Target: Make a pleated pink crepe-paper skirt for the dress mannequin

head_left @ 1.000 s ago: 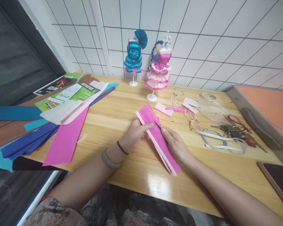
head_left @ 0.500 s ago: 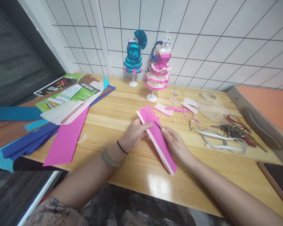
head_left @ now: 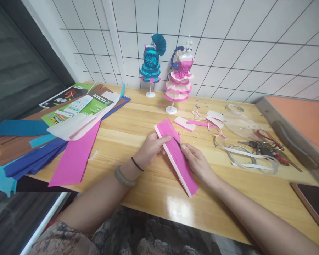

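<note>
At the desk (head_left: 138,120), in front of the pink-and-cream paper dress (head_left: 179,79) on its little white stand, we find both hands closed on one pink-and-white crepe strip (head_left: 181,169). The strip lies slantwise on the wood just this side of that dress. The left hand (head_left: 151,150), a jade-coloured bangle (head_left: 122,177) at its wrist, has its fingers (head_left: 163,140) pinched narrow on the strip's upper left edge. The right hand (head_left: 199,163) nips the opposite edge between thumb and forefinger. We judge the work on this piece to be at an early stage, since the strip is layered and aligned but flat along its whole length, with no pleat or gather in it. Finished work stands close by: the pink-and-cream dress itself, with a teal paper dress (head_left: 150,65) just left of it against the tiled wall. Trimmed scraps (head_left: 199,123) lie just in front and right of the pink-and-cream dress, and a bunch of keys (head_left: 263,148) lies well to its right. Uncut crepe sheets (head_left: 34,156) and a green leaflet (head_left: 77,106) are spread well to the left of that dress.
</note>
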Motion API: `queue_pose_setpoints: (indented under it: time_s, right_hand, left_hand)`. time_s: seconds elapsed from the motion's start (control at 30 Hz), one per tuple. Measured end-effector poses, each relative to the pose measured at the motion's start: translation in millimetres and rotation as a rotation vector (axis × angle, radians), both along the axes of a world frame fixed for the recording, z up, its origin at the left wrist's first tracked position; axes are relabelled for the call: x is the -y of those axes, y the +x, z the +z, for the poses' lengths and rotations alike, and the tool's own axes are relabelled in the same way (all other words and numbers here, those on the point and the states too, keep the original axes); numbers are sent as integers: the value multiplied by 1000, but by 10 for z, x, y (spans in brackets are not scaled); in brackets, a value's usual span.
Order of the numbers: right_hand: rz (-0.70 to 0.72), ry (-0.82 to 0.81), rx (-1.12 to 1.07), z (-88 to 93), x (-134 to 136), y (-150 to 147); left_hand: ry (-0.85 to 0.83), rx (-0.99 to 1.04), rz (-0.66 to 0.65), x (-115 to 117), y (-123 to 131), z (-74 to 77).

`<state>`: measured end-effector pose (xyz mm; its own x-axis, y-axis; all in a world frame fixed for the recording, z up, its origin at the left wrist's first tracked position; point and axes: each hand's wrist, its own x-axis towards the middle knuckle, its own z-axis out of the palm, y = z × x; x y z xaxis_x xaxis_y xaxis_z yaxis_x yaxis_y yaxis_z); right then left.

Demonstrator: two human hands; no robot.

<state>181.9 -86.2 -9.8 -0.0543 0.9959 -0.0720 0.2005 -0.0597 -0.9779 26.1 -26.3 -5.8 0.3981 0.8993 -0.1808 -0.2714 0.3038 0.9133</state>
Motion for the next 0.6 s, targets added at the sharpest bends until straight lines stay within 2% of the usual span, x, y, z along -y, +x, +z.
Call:
queue_pose_setpoints:
  time_s: [0.4,0.6]
  right_hand:
    - [-35,21,-67,38,12,-32]
    - [-43,17,-42,41,10,-35]
  left_hand:
    - [31,-32,-30,76,65,4]
    - [-1,-29,13,83,85,14]
